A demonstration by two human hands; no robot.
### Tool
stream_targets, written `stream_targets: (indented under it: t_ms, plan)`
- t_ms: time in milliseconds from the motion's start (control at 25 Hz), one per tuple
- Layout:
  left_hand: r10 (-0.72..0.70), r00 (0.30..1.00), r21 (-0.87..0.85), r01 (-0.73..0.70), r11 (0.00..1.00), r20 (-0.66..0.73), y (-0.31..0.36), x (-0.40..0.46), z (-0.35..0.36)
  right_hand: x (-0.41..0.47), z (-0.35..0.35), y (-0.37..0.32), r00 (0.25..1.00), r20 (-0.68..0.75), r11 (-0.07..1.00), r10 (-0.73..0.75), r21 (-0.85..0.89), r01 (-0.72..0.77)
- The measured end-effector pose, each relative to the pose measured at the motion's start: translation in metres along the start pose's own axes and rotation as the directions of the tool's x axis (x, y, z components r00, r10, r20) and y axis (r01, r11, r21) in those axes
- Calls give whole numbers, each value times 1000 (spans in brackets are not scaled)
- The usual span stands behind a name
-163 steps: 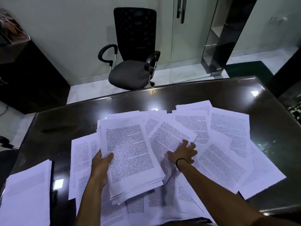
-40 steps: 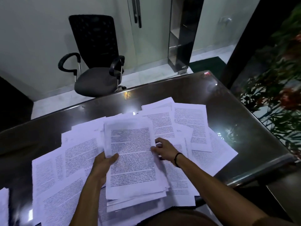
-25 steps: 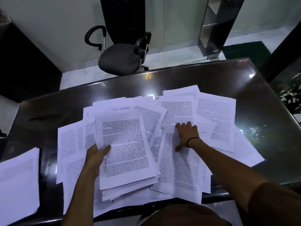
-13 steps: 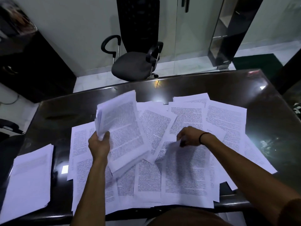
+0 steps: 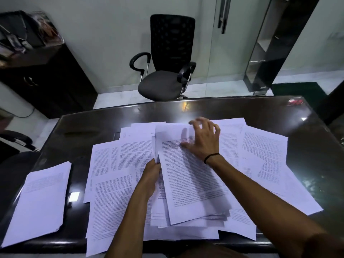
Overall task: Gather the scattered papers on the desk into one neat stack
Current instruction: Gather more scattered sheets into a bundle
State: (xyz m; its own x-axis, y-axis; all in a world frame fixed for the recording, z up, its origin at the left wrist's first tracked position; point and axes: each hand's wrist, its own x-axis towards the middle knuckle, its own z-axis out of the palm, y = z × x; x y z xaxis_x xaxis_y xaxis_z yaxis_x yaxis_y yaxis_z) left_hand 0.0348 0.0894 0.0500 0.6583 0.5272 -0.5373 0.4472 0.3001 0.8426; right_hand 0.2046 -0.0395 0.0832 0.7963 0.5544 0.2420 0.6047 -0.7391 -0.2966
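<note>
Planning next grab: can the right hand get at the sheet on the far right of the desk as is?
Probably yes: the right hand rests open on the bundle, the far-right sheet lies uncovered beside it.

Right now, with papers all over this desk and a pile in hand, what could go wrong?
The gathered pile is fanned and uneven; the left hand grips only its left edge, so sheets might slip out. The right hand presses with spread fingers near the top, which could crease the top sheet. Loose sheets overhang the near edge of the desk; a nudge could send them to the floor.
</note>
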Motion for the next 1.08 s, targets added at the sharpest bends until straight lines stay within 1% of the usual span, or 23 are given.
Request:
stream_targets:
  t_ms: [40,80,120,160,200,240,280,320,360,400,480,520,560,640,720,800,840,920,960,1000,1040,1080]
  plan:
    - [-35,999,-58,34,998,-17,-3,-1,-5,-4,3,3,995,4,995,99,7,-99]
    - [-55,998,-97,51,994,-37,-6,-1,-11,-6,9,9,976,61,976,211,34,-213]
    - [-63,996,-129,55,990,-59,-9,-3,-17,-8,12,16,933,174,938,315,94,-335]
    - [-73,994,-163,59,985,-85,-11,-5,-21,-10,15,25,864,327,867,383,197,-458]
    - [-92,990,-211,67,975,-110,-12,-6,-25,-13,14,30,794,483,769,368,322,-552]
    - [-112,987,-279,75,957,-118,-14,-5,-27,-19,15,33,741,609,674,284,422,-606]
    - [-131,987,-363,90,927,-89,-14,-5,-29,-29,18,33,715,674,608,188,492,-623]
    - [-143,989,-433,114,894,-36,-14,-4,-27,-39,21,32,723,677,576,138,539,-615]
    - [-142,990,-454,130,882,7,-15,-2,-24,-50,24,31,745,658,531,111,594,-604]
    - [-121,992,-419,123,899,31,-20,1,-20,-60,27,32,758,646,457,87,650,-607]
    - [-39,999,-230,37,972,-4,-34,7,-12,-79,34,44,732,681,250,30,704,-665]
    - [-7,1000,-169,5,986,-8,-39,8,-8,-88,34,52,719,695,181,1,707,-683]
    - [1,1000,-148,1,989,15,-42,7,-3,-95,35,62,704,710,137,-4,698,-703]
    - [-11,994,-134,26,991,113,-46,7,10,-111,35,82,681,731,115,24,675,-729]
    - [-36,980,-75,52,996,197,-49,13,24,-126,37,97,674,736,85,55,669,-738]
    - [-103,954,-8,109,994,282,-48,23,36,-138,37,107,691,715,43,108,691,-721]
    - [-151,945,26,150,988,290,-43,28,39,-145,39,112,697,704,42,136,699,-714]
    - [-243,938,81,230,970,246,-33,41,45,-151,44,123,698,679,24,227,712,-701]
    - [-241,953,97,227,969,184,-29,49,46,-151,43,124,701,660,7,270,727,-687]
    - [-182,980,185,165,969,82,-25,61,46,-151,43,126,704,644,-3,300,738,-674]
    - [-79,996,364,86,927,-34,-21,75,43,-150,44,128,700,632,-6,332,743,-669]
    - [29,992,538,42,842,-123,-18,91,38,-149,44,131,702,616,-4,358,752,-659]
